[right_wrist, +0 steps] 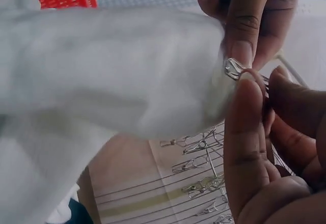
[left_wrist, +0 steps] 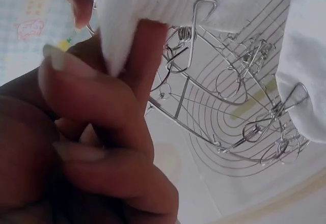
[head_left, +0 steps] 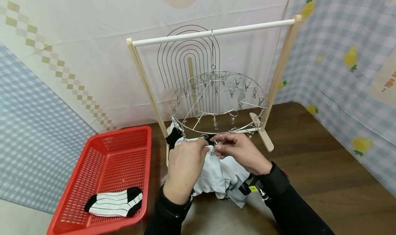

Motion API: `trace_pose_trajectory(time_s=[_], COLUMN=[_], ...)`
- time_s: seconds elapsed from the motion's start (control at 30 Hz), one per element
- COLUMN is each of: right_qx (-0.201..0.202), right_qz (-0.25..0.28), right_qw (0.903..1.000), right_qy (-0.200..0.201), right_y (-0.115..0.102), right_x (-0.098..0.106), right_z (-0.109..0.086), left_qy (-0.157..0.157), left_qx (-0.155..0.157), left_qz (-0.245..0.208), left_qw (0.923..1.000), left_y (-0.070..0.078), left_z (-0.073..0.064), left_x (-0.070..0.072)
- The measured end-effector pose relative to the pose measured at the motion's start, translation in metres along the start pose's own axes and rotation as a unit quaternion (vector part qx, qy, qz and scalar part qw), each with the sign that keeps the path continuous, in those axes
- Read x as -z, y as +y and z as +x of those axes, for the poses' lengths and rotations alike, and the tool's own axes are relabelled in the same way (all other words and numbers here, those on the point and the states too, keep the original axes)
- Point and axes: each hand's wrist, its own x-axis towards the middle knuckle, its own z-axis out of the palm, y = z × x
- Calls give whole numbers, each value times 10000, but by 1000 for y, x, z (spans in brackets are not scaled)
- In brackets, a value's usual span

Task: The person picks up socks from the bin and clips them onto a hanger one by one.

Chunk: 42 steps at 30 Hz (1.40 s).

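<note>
My left hand pinches the edge of a white sock, whose ribbed cloth shows close up in the left wrist view. Facing it, my right hand holds a small metal clip between thumb and fingers, right at the sock's edge. Both hands meet under the near side of a round wire hanger, which has many clips around its rings. Pale cloth hangs below the hands, and a black piece hangs to their left.
The hanger hooks over the white bar of a wooden-legged rack on a brown table. At left is a red plastic basket holding a white sock with black toe, heel and stripes. Patterned cloth walls surround the table.
</note>
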Motion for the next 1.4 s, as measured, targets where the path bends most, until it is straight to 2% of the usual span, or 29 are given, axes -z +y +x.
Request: trace_pose_trajectory(time_s=[0.13, 0.37, 0.5, 0.73, 1.0, 1.17, 1.3, 1.4], right_qx=[-117, -83, -42, 10, 55, 42, -123, -242], right_qz=[114, 218, 128, -348, -788, -1051, -1132, -1561], right_qw=[9997, 9983, 9978, 9966, 9939, 9919, 9906, 9850], right_qy=[189, 528, 652, 741, 767, 714, 754, 691], right_y=[-3, -10, -14, -18, -23, -25, -23, -25], right_x=[3, 4, 3, 3, 2, 4, 3, 3], right_z=[-2, -3, -4, -6, -8, -10, -14, -21], left_qy=[12, -318, -251, 88, 216, 340, 263, 132], left_qx=[-92, -40, -190, -450, -754, -741, -658, -572], left_qz=[-175, -272, -313, -438, -711, -754, -625, -527], left_qw=[9998, 9991, 9990, 9980, 9944, 9938, 9955, 9969], left_y=[0, -3, -6, -12, -4, -3, -2, -3], left_z=[1, 2, 1, 3, 5, 5, 5, 3], left_x=[2, 9, 10, 12, 11, 11, 10, 10])
